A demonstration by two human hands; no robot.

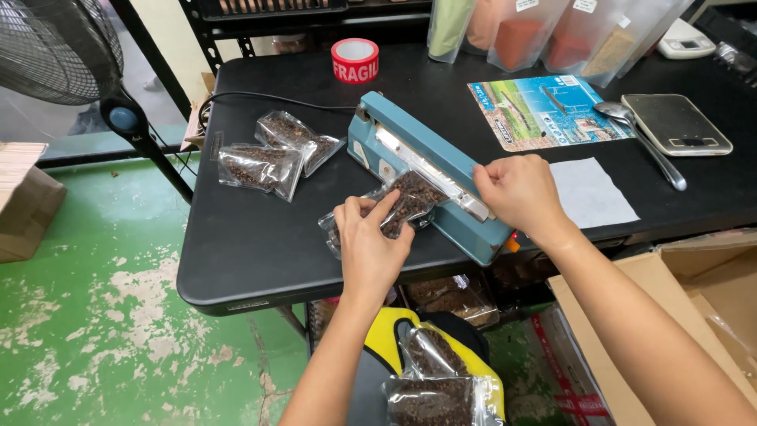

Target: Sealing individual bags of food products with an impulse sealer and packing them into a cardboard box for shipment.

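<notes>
left hand (369,241) holds spice pouch (408,201) | right hand (516,192) on sealer (430,175)

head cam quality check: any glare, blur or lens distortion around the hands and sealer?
Head view: even overhead light, soft shadows. Glare streaks on the sealer bar and on the clear pouch under the left hand. Right hand sharp, no motion blur. Wide-angle bowing curves the black table edge; the fan at the corner is stretched.
</notes>
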